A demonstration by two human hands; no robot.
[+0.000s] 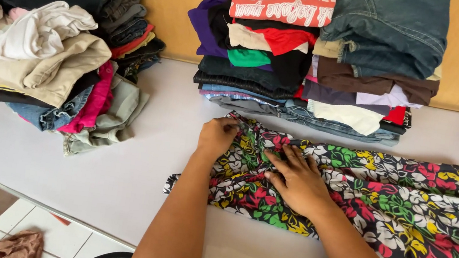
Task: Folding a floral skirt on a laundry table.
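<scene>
On the white table (87, 175) the right hand (296, 182) lay open and flat on the floral garment (397, 198) stretched across the table's near side, the left hand (218, 136) pinched a fold at its far edge, and beyond rose folded stacks (321, 58) and a loose heap (51, 46).
</scene>
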